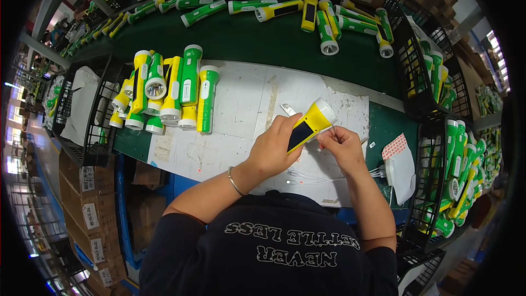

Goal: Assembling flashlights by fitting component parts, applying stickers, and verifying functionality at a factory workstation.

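A yellow flashlight with a white head and a dark panel on its side is gripped in my left hand, its head tilted up to the right. My right hand is pinched close against the flashlight's side, just below the head; whatever lies between its fingertips is too small to make out. White cables run over the white work surface beneath my right forearm. To the left, several green and yellow flashlights are piled up. A white sheet with a red-patterned part lies beside my right forearm.
A row of flashlights lies along the green bench at the back. Black crates of flashlights stand at the right, and a black crate with white wrapping at the left. Cardboard boxes are stacked below on the left.
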`<state>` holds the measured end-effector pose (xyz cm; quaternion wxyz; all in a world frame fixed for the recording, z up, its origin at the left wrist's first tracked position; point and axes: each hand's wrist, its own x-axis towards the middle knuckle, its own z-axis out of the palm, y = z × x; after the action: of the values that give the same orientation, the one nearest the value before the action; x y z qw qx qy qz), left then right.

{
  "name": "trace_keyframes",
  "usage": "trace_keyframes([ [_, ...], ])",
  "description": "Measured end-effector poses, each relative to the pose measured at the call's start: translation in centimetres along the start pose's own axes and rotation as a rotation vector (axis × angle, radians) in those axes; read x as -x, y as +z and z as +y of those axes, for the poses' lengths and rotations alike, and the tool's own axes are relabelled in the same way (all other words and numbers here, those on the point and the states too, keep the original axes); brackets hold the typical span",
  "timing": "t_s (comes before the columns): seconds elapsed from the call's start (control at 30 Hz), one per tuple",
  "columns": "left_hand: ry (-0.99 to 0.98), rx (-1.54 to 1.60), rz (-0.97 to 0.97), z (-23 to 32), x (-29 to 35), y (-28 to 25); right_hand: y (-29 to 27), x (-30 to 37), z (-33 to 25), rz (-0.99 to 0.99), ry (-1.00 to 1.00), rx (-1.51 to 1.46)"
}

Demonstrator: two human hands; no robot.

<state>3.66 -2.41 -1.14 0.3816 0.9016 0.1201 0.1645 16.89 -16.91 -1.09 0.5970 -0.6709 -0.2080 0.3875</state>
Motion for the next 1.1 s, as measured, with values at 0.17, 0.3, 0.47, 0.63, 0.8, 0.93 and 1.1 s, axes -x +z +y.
trace_keyframes([
  [0.17,-0.028,0.022,-0.02,-0.3,-0.2,-0.1,0.1,-0.1,-0.2,-0.011,0.003,0.001],
  [0.3,-0.153,0.194,0.108,-1.6,-1.5,-0.1,-1.3,0.9,-0.8,-0.187,0.088,0.206],
  [0.47,-0.253,1.15,-0.135,1.1,-2.7,0.4,1.7,1.0,-0.8,-0.144,-0.173,0.301],
  [0.63,-0.165,1.02,-0.199,1.0,-2.5,-1.3,-7.1,-2.2,-3.8,0.396,-0.467,0.304],
  [0.8,-0.309,1.03,-0.223,0.4,-2.0,-1.5,-23.9,-4.4,-11.6,1.029,-0.018,1.208],
  [0.93,-0.337,1.004,-0.251,-0.1,-2.0,-1.6,-27.3,-5.8,-13.6,0.881,0.415,1.362],
  [1.1,-0.345,1.026,-0.261,-1.1,-3.3,-1.6,-31.2,-10.5,-11.0,0.92,0.457,1.353],
])
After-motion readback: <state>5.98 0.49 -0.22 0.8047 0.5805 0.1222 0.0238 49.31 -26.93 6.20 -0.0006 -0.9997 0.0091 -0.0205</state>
